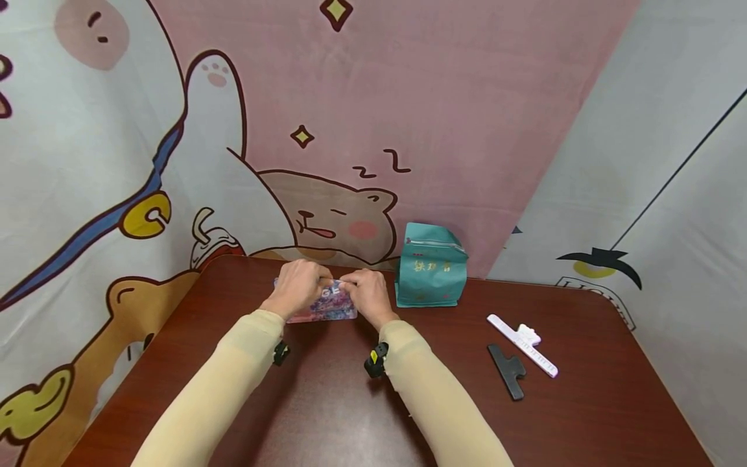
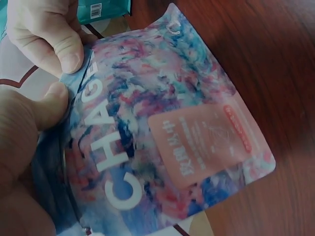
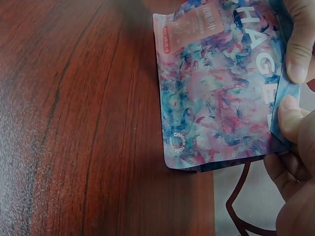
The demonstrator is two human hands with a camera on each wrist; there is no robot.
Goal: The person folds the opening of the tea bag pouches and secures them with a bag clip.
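- One green bag (image 1: 432,272) stands upright near the back of one brown table (image 1: 344,408).
- One colorful bag (image 1: 329,305) is left of the green bag, a little apart from it. It has one white word, "CHAGE", and one pink label (image 2: 199,145).
- Two hands hold the colorful bag, both left of the green bag. The left hand (image 1: 300,283) is farther from it and pinches the bag's top edge. The right hand (image 1: 370,292) is closer to it and pinches the same edge. The two thumbs are near each other.
- Two clips lie to the right of the green bag and nearer the person: one white clip (image 1: 523,346) and one black clip (image 1: 508,371). They lie apart, and the white one is closer to the green bag.
- One big cloth (image 1: 449,117) with cartoon animals hangs behind the green bag.
- Two cream sleeves (image 1: 213,389) reach in from the near side of the green bag.
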